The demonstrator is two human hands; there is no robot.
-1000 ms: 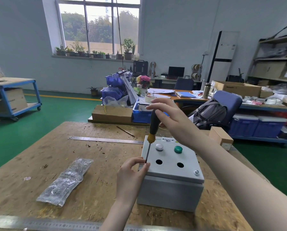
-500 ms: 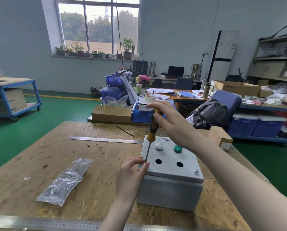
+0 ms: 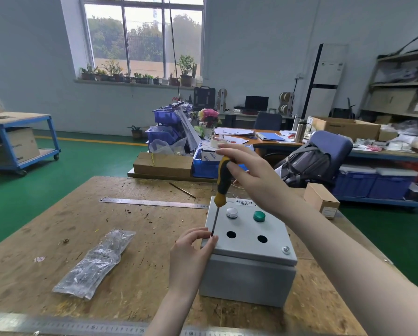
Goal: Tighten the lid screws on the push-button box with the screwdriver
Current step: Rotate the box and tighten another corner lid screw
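Grey push-button box [image 3: 248,263] on the wooden workbench [image 3: 57,238], towards its right side, lid [image 3: 249,235] on top carrying a white button [image 3: 232,212], a green button [image 3: 259,216] and two empty round holes. Screw [image 3: 285,250] seated at the lid's near right corner. Yellow-and-black screwdriver [image 3: 221,184] nearly upright, tip at the near left corner of the lid. Right hand [image 3: 254,175] curled round the handle from above; left hand [image 3: 191,253] pinching the shaft just above the tip. Clear plastic bag [image 3: 95,263] left of the box, steel ruler [image 3: 152,203] beyond, another ruler [image 3: 65,327] along the near edge.
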